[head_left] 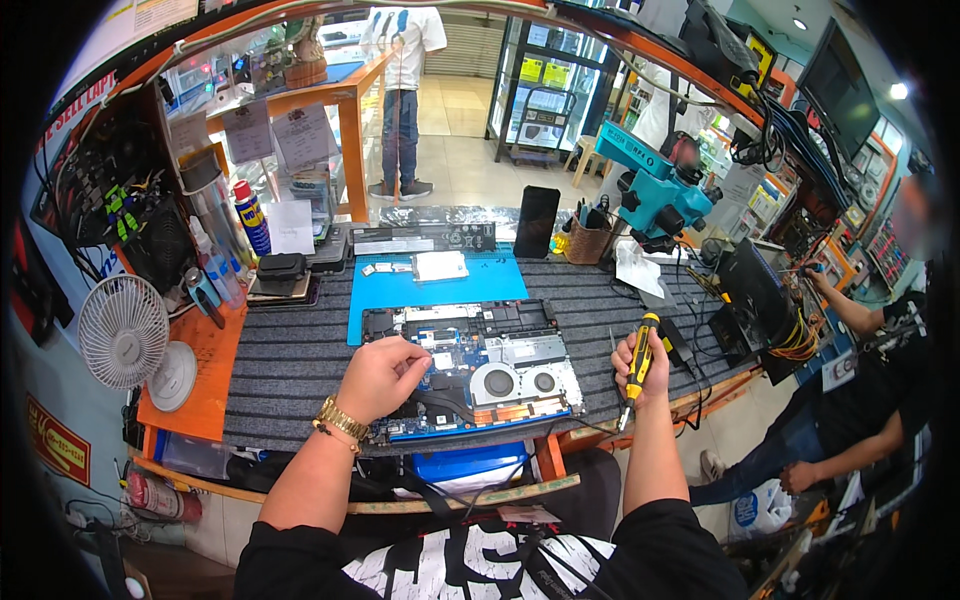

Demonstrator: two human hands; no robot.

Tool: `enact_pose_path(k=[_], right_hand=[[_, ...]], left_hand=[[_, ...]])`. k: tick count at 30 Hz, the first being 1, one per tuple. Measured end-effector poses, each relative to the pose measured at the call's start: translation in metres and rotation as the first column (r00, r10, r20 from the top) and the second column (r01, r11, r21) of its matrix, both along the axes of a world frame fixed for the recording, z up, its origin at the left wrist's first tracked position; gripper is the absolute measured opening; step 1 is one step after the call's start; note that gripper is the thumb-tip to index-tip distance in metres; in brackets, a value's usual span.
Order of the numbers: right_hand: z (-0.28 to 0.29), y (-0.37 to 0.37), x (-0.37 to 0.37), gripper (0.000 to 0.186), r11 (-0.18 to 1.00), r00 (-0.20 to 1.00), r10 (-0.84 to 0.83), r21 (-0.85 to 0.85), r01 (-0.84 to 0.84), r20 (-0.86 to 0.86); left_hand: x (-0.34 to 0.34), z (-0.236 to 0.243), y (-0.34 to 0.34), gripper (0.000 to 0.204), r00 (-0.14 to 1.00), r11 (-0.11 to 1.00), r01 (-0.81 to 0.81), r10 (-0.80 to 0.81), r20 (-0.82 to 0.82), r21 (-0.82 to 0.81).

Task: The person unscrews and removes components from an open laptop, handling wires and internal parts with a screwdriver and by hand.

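An opened laptop base [470, 372] lies on the grey ribbed mat, its blue circuit board, copper heat pipes and two round fans exposed. Over its left part is my left hand [385, 378], fingers pinched together; whatever they may hold is too small or hidden to make out. A gold watch is on that wrist. My right hand [642, 368] is closed around a yellow and black screwdriver [643, 352], right of the laptop and apart from it, the shaft angled downward. A thin dark tool tip also shows beside those fingers. Behind the laptop, a long black battery [425, 237] lies by a blue mat.
The blue mat [385, 300] carries a white-silver part [440, 265]. A phone [538, 222] stands upright at the back, near a teal microscope [655, 195]. A white fan [125, 335] and spray can [252, 218] stand left. A co-worker [850, 400] is at the right.
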State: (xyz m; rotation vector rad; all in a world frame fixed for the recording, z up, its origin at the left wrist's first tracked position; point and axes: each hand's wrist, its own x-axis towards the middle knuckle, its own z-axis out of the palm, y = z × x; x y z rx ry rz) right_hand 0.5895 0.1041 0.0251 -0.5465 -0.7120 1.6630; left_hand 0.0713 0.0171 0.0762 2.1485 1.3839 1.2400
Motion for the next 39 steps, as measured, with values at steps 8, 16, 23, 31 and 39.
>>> enact_pose_path(k=[8, 16, 23, 31, 39], right_hand=[[-0.001, -0.001, 0.001, 0.049, 1.000, 1.000, -0.009, -0.006, 0.009, 0.009], [-0.019, 0.010, 0.002, 0.049, 1.000, 1.000, -0.023, 0.010, 0.023, 0.017], [-0.041, 0.017, 0.000, 0.054, 0.999, 1.000, 0.011, 0.049, -0.012, 0.023], [-0.035, 0.014, -0.008, 0.045, 0.981, 0.991, -0.126, 0.152, 0.117, 0.052], [0.013, 0.009, -0.044, 0.030, 0.814, 0.847, -0.486, 0.464, 0.350, 0.214]], left_hand=[[0.003, -0.002, -0.001, 0.012, 1.000, 1.000, 0.007, -0.007, 0.017, -0.011], [-0.005, -0.027, 0.016, 0.015, 1.000, 1.000, 0.000, 0.000, 0.007, 0.022], [-0.009, -0.059, 0.024, 0.010, 0.999, 1.000, -0.009, 0.009, 0.047, -0.013], [-0.008, -0.071, 0.037, 0.009, 0.999, 1.000, 0.000, 0.000, 0.041, 0.005], [-0.006, -0.070, 0.043, 0.014, 0.999, 0.998, -0.036, 0.037, -0.004, 0.050]])
